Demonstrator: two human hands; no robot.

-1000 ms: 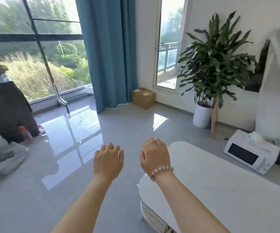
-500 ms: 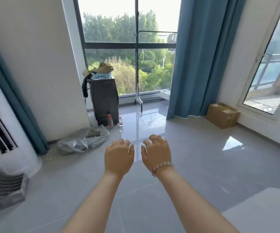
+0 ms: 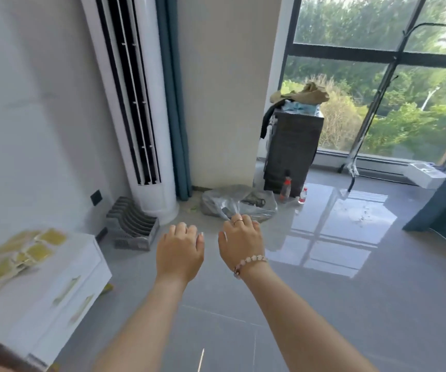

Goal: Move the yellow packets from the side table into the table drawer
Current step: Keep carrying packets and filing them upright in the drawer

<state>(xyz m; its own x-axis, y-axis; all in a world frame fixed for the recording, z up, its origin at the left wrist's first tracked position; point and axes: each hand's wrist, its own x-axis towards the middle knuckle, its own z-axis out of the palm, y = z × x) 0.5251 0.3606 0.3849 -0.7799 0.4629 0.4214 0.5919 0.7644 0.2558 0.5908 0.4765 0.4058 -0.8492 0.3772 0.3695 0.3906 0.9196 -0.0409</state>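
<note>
Fingers (image 3: 181,229) of the left hand (image 3: 180,253) and right hand (image 3: 240,245) curl loosely downward, holding nothing, side by side above the floor. Yellow packets (image 3: 15,253), too blurred to count, lie heaped on the white side table (image 3: 78,247) at left; its two drawers (image 3: 82,275) are closed.

Bright window (image 3: 377,84) daylight, floor (image 3: 332,237) glare — left edge motion-blurred, wide-angle bend

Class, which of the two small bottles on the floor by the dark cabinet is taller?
The orange bottle, directly against the cabinet front; the shorter clear red-labelled bottle stands to its right.
</note>
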